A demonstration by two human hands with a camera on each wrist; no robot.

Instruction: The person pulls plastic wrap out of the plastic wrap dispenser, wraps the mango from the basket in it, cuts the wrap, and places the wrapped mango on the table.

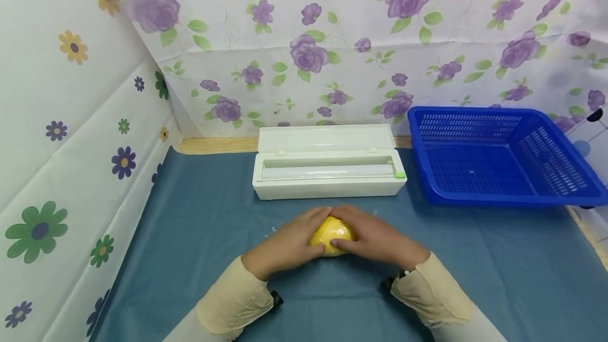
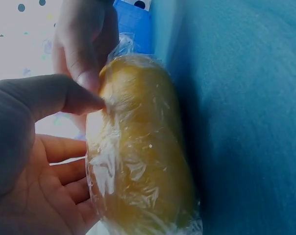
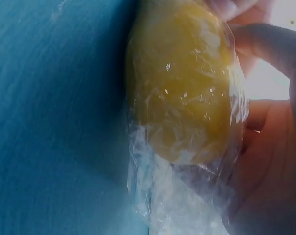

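Note:
A rounded yellow thing (image 1: pixel 332 234), its exact kind unclear under shiny cling film, rests on the blue-green cloth between the two hands. The left hand (image 1: pixel 290 241) curls over its left side, thumb (image 2: pixel 72 95) on the film. From the right, the right hand (image 1: pixel 375 236) holds it likewise, its thumb lying across the near face. Fingertips of both hands come together on top. In the right wrist view, loose cling film (image 3: pixel 187 196) hangs out past one end of the yellow thing (image 3: pixel 182 83). Behind the hands stands a white cling film dispenser (image 1: pixel 328 190), lid up, with a film roll (image 1: pixel 328 171) inside.
A blue plastic basket (image 1: pixel 513 198) stands at the back right, close to the dispenser. A green slider (image 1: pixel 400 175) sits at the dispenser's right end. Flowered sheeting (image 1: pixel 309 83) rises behind and at the left. Blue-green cloth (image 1: pixel 199 215) covers the table.

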